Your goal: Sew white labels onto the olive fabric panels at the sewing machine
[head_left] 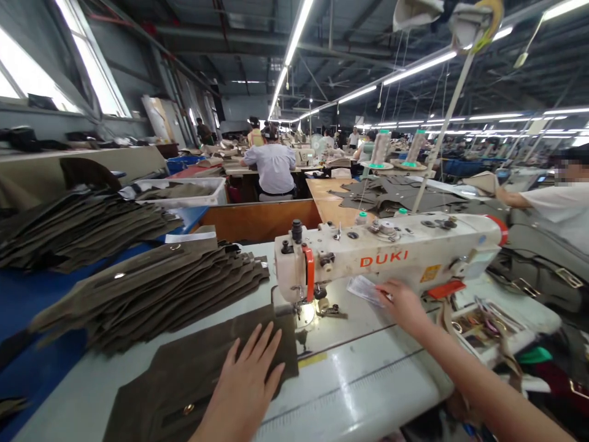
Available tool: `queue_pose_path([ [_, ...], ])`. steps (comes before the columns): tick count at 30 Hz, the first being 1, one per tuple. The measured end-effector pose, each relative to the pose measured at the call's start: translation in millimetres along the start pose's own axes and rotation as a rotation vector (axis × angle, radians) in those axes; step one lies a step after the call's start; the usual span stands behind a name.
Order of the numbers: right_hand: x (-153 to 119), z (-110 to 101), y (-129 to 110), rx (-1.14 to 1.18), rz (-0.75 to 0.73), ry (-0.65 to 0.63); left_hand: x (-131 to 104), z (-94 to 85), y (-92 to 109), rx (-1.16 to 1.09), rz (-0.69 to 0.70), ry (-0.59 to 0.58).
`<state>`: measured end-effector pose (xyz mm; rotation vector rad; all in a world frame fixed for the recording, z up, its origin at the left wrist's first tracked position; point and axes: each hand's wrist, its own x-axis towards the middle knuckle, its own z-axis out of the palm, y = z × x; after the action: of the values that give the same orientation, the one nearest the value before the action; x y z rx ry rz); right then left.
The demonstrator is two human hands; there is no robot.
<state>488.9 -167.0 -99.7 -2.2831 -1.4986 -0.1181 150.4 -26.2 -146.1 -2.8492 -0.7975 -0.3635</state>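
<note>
My left hand (251,374) lies flat with spread fingers on a dark olive fabric panel (184,350), which has a small metal fitting near its lower part. The panel's right edge lies beside the needle area of a white sewing machine (345,258). Under the machine's arm, my right hand (400,301) pinches a small white printed label (365,290) by its right end. The needle area is lit by a small lamp. To the left of the machine, a fanned stack of similar olive panels (175,288) rests on the table.
Another fabric stack (78,227) lies farther left on a blue surface (27,319). A tray of small parts (488,331) sits at the right. Thread cones (381,149) stand behind the machine. A co-worker (275,162) sits ahead; another person's arm (524,197) reaches in at right.
</note>
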Motion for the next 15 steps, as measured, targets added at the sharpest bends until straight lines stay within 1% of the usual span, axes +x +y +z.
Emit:
queue_pose_path([
  [2,5,-3,6,-0.024,0.02,-0.045,0,1.3,-1,0.003,0.002,0.006],
  [8,12,-2,-1,-0.057,0.086,-0.13,0,1.6,-2,0.009,0.004,0.007],
  [11,15,-2,0,-0.047,0.109,-0.148,1,0.8,-2,0.014,0.001,-0.01],
  [15,15,-2,2,-0.005,0.123,-0.134,2,0.5,-2,0.008,-0.009,-0.038],
])
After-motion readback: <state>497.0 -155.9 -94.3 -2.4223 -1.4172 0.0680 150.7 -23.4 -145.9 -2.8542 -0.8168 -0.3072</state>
